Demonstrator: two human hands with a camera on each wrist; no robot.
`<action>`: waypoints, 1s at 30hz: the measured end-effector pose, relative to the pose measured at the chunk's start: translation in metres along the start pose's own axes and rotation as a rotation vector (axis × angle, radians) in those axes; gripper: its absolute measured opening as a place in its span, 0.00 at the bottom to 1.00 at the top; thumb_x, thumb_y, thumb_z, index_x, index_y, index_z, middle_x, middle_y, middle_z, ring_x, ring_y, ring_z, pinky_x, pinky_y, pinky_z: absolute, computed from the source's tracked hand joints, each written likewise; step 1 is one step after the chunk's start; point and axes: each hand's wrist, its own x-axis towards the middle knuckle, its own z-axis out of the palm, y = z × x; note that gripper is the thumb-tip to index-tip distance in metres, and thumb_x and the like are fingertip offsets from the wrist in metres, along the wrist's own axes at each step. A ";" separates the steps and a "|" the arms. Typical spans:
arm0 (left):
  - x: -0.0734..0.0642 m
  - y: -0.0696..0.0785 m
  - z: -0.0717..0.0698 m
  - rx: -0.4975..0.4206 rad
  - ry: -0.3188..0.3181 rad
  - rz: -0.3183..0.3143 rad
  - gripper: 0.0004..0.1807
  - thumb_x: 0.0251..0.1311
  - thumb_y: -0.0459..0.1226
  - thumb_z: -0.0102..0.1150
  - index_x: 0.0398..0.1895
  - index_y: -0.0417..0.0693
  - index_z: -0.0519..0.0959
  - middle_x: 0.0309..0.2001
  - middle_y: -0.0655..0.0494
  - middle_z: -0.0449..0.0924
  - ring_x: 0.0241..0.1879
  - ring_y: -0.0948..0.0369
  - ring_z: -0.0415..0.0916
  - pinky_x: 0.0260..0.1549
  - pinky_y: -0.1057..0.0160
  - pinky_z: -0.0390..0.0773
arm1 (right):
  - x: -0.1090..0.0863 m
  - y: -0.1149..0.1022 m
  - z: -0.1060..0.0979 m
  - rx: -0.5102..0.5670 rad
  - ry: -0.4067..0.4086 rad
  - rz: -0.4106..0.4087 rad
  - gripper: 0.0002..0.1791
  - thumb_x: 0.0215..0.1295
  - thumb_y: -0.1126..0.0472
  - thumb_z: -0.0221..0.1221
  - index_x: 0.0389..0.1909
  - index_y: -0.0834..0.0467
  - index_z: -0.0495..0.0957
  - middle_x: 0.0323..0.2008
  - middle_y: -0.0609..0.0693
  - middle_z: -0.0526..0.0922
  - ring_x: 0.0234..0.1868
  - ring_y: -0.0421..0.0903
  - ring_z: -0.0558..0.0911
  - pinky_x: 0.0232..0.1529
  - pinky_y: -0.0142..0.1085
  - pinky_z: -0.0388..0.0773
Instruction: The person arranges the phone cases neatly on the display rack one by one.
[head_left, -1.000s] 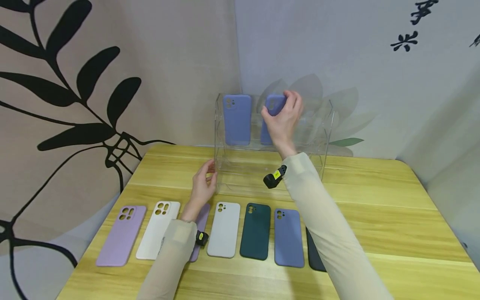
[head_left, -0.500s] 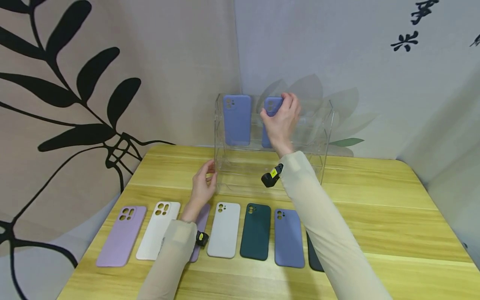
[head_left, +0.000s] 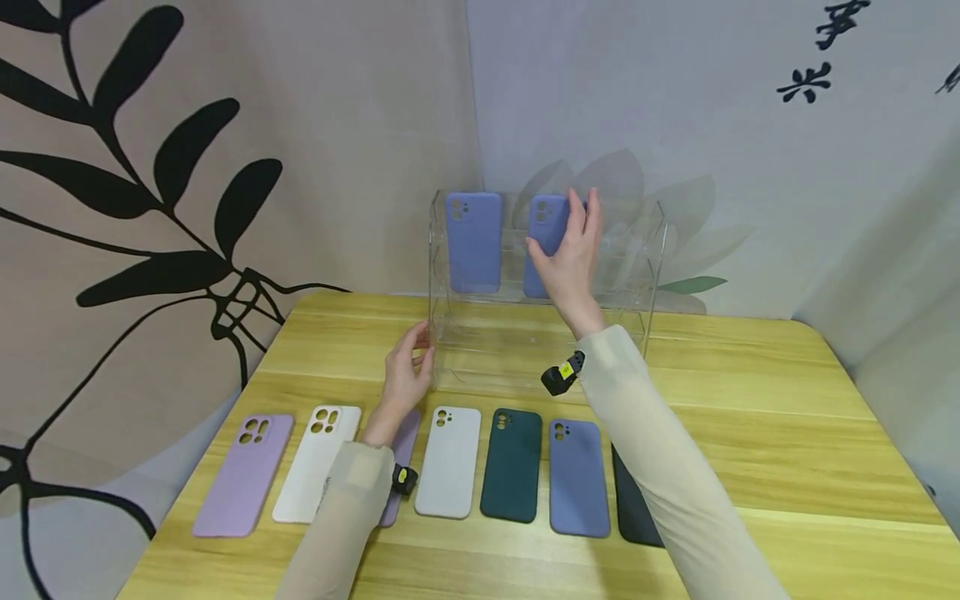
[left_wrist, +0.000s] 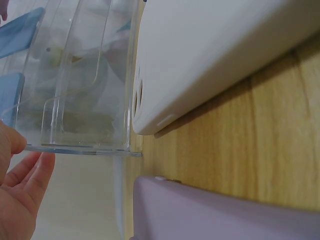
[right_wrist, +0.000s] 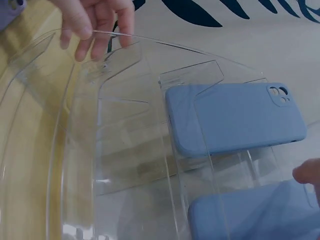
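A clear acrylic display rack (head_left: 480, 342) stands at the back of the table. On its upper tier lean two blue phone cases upright: the left one (head_left: 475, 243) stands by itself, and the right one (head_left: 547, 223) is beside my right hand (head_left: 573, 265). That hand's fingers are extended and spread, the thumb at the case's left edge and fingertips by its upper right. In the right wrist view, the thumb tip (right_wrist: 306, 171) shows just off this case. My left hand (head_left: 406, 375) pinches the rack's left side panel, thumb on one face and fingers on the other.
Along the table front lies a row of phone cases: lilac (head_left: 243, 475), white (head_left: 318, 462), purple (head_left: 402, 442) partly under the left sleeve, pale grey (head_left: 448, 462), dark green (head_left: 512, 467), blue (head_left: 578, 479) and black (head_left: 633, 500) partly under the right sleeve. A wall (head_left: 360, 125) stands behind.
My right hand has let go of the right blue case, its fingers straightening and the wrist drawing slightly down and right. That case now stands on the tier. The left hand keeps its place.
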 end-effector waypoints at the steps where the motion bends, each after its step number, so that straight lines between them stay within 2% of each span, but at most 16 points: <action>1: 0.000 0.000 0.000 -0.001 0.000 -0.002 0.22 0.56 0.19 0.52 0.56 0.29 0.68 0.42 0.35 0.76 0.41 0.44 0.77 0.34 0.57 0.84 | -0.002 0.001 -0.002 0.015 -0.002 -0.010 0.41 0.53 0.62 0.67 0.66 0.66 0.58 0.68 0.68 0.49 0.71 0.55 0.48 0.70 0.42 0.54; 6: 0.000 0.001 0.000 0.002 -0.005 -0.019 0.22 0.56 0.19 0.52 0.56 0.29 0.68 0.42 0.34 0.76 0.41 0.44 0.77 0.34 0.56 0.84 | -0.008 0.000 -0.013 0.060 -0.004 -0.063 0.40 0.52 0.64 0.67 0.64 0.69 0.59 0.67 0.69 0.51 0.71 0.56 0.50 0.70 0.41 0.52; 10: 0.001 0.001 0.000 -0.004 -0.006 -0.024 0.22 0.56 0.19 0.52 0.56 0.29 0.68 0.43 0.33 0.76 0.41 0.43 0.77 0.35 0.56 0.84 | -0.014 -0.001 -0.021 0.074 -0.019 -0.084 0.39 0.52 0.64 0.68 0.63 0.70 0.60 0.67 0.70 0.52 0.70 0.56 0.52 0.70 0.40 0.54; 19: 0.000 0.002 0.000 -0.008 -0.011 -0.022 0.22 0.56 0.19 0.52 0.57 0.29 0.68 0.43 0.34 0.76 0.42 0.43 0.77 0.35 0.56 0.84 | -0.030 0.000 -0.041 0.075 -0.095 -0.120 0.40 0.51 0.66 0.68 0.62 0.73 0.59 0.66 0.71 0.54 0.69 0.59 0.53 0.70 0.45 0.55; 30: 0.001 0.002 -0.001 0.003 -0.013 -0.037 0.22 0.57 0.19 0.52 0.57 0.29 0.68 0.43 0.34 0.76 0.42 0.44 0.77 0.35 0.55 0.84 | -0.055 0.005 -0.058 0.051 -0.183 -0.104 0.42 0.49 0.66 0.69 0.63 0.71 0.59 0.66 0.69 0.56 0.69 0.59 0.54 0.69 0.51 0.54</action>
